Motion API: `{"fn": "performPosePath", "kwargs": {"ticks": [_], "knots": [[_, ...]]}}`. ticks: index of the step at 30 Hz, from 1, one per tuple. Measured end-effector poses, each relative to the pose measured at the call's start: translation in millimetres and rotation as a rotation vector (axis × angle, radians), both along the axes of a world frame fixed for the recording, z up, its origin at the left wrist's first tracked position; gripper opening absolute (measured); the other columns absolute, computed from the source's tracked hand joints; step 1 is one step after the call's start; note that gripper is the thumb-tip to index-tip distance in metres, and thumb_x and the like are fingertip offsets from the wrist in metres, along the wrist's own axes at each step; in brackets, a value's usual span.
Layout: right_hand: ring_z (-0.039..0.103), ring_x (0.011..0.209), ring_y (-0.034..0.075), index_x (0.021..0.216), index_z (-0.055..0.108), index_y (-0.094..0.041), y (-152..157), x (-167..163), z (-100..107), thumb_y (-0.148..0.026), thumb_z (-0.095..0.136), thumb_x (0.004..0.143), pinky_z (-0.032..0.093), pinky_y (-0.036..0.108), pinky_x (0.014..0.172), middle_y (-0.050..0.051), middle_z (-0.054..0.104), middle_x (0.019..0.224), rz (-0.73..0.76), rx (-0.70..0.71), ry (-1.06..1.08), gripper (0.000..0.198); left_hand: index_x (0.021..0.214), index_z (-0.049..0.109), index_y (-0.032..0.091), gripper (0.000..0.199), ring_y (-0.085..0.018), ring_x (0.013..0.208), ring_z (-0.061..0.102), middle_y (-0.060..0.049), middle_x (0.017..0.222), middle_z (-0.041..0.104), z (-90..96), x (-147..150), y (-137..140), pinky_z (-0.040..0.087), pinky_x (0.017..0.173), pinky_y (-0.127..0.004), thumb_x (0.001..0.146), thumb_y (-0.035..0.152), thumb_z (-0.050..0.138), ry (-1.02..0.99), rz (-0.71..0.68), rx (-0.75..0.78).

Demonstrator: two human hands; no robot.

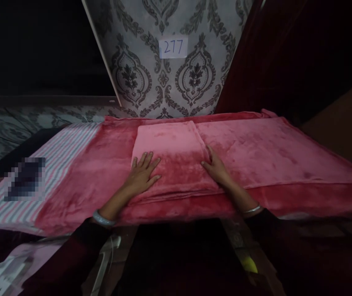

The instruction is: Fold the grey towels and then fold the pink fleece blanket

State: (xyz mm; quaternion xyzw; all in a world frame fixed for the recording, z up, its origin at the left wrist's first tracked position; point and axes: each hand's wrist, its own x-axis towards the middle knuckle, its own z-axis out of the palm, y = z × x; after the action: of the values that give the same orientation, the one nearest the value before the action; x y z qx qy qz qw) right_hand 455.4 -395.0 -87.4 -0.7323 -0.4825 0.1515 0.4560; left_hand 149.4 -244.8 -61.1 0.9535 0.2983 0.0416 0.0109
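A pink plush blanket (pixel 244 148) lies spread over the table in front of me. On its middle rests a folded, layered section (pixel 170 137) of pink plush, roughly square. My left hand (pixel 142 174) lies flat on the left part of this fold, fingers spread. At the fold's right edge, my right hand (pixel 217 166) touches the plush with its thumb and fingers apart. A bracelet circles each wrist.
A striped cloth (pixel 71 144) covers the table's left end, with a blurred dark patch on it. A large dark screen (pixel 40 49) stands behind on the left. A paper marked 277 (pixel 173 47) hangs on the patterned wall. Dark red furniture (pixel 256 70) rises at right.
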Motion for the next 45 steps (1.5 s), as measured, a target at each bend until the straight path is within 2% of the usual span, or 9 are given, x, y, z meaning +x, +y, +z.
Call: {"fn": "performPosePath", "kwargs": {"ticks": [5,11,17,19,23,29,37,42,45], "knots": [[0.051,0.142,0.032,0.168,0.023,-0.018,-26,-3,1,-0.044,0.07,0.084,0.045,0.05,0.116,0.014,0.049,0.159,0.023,-0.08,0.056,0.1,0.166,0.028,0.03,0.073,-0.035,0.163,0.007,-0.01,0.176,0.013,0.7,0,4,0.011,0.128,-0.063,0.101,0.061,0.044,0.006,-0.01,-0.014],[0.046,0.147,0.029,0.164,0.035,-0.019,-35,1,-3,-0.031,0.067,0.08,0.04,0.047,0.119,0.011,0.046,0.162,0.134,-0.086,-0.105,0.091,0.167,0.024,0.029,0.085,-0.036,0.163,0.002,-0.011,0.177,0.008,3.5,1,0,0.007,0.128,-0.063,0.096,0.068,0.05,0.04,-0.003,-0.032],[0.065,0.122,0.036,0.166,0.032,-0.017,-41,-3,18,-0.026,0.062,0.085,0.053,0.05,0.104,0.016,0.068,0.135,0.076,-0.303,-0.303,0.087,0.167,0.024,0.031,0.088,-0.037,0.162,0.003,-0.011,0.176,0.009,13.5,-1,0,0.01,0.127,-0.064,0.094,0.068,0.055,0.044,-0.01,-0.069],[0.061,0.129,0.038,0.164,0.036,-0.014,-40,-11,34,-0.027,0.06,0.088,0.05,0.053,0.108,0.02,0.063,0.141,0.039,-0.272,-0.431,0.08,0.166,0.025,0.032,0.088,-0.039,0.162,0.006,-0.011,0.176,0.011,20.5,0,-1,0.014,0.127,-0.065,0.093,0.068,0.056,0.052,-0.012,-0.098],[0.03,0.155,0.035,0.164,0.034,-0.013,-19,-42,55,-0.043,0.05,0.101,0.032,0.054,0.124,0.019,0.032,0.168,0.053,-0.088,-0.58,0.072,0.166,0.027,0.029,0.084,-0.038,0.162,0.008,-0.012,0.175,0.015,29.4,6,-18,0.015,0.127,-0.064,0.095,0.065,0.054,0.003,-0.016,-0.064],[0.017,0.159,0.035,0.165,0.035,-0.025,5,-67,23,-0.053,0.051,0.103,0.024,0.061,0.125,0.013,0.023,0.172,0.134,-0.333,-0.704,0.07,0.165,0.03,0.03,0.082,-0.042,0.161,0.006,-0.012,0.175,0.014,9.4,9,-47,0.011,0.124,-0.074,0.095,0.063,0.057,0.003,0.048,-0.031],[0.018,0.159,0.034,0.165,0.034,-0.029,-1,-60,4,-0.056,0.047,0.104,0.025,0.064,0.123,0.012,0.022,0.172,0.128,-0.334,-0.735,0.068,0.164,0.032,0.034,0.079,-0.041,0.161,0.01,-0.009,0.175,0.019,-1.7,1,-47,0.015,0.125,-0.071,0.095,0.061,0.058,-0.049,0.042,0.003],[0.036,0.153,0.031,0.161,0.044,-0.024,15,-52,28,-0.047,0.04,0.106,0.028,0.057,0.124,0.013,0.041,0.164,0.162,-0.331,-0.664,0.059,0.16,0.041,0.032,0.064,-0.032,0.158,0.03,-0.008,0.169,0.036,22.5,-6,-27,0.028,0.125,-0.06,0.1,0.054,0.049,-0.076,-0.014,-0.151],[0.039,0.151,0.027,0.16,0.044,-0.017,47,-45,54,-0.035,0.033,0.107,0.029,0.049,0.126,0.014,0.045,0.162,0.136,-0.238,-0.634,0.057,0.158,0.045,0.023,0.057,-0.026,0.156,0.035,-0.01,0.165,0.042,50.4,19,-6,0.03,0.127,-0.051,0.105,0.042,0.037,-0.155,0.018,-0.177]]}}
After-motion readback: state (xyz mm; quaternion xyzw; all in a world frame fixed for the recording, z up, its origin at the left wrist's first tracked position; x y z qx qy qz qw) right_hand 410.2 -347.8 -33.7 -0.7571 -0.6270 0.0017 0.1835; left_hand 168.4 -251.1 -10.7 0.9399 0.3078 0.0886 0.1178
